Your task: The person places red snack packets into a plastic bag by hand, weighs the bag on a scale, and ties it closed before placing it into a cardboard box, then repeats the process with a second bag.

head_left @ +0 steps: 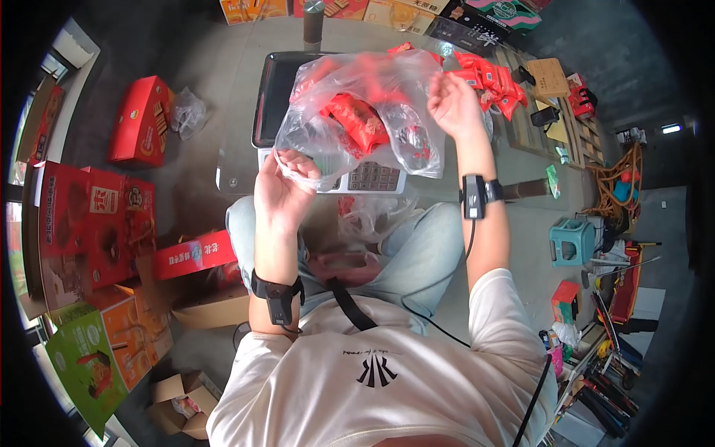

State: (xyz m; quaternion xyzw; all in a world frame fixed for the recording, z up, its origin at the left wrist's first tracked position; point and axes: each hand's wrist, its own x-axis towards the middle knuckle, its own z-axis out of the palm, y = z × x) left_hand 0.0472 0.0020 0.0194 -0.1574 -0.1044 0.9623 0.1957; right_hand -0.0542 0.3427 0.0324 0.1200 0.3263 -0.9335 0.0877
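Observation:
A clear plastic bag (417, 141) with red wrapped packets (356, 123) inside rests over a scale with a black tray (272, 97) and a keypad (372, 179). My left hand (289, 182) is closed on the bag's near left edge, with the film across its fingers. At the far right side of the bag, my right hand (453, 106) has curled fingers gripping its edge; the exact hold is partly hidden. More red packets (491, 82) lie on the glass table just beyond my right hand.
A dark cylinder (313, 26) stands behind the scale, near cartons (402, 15). Red boxes (141, 123) and stacked cartons (89, 216) are on the left. A teal stool (572, 240) and tools (611, 320) are on the right. Another plastic bag (369, 216) hangs below the table edge.

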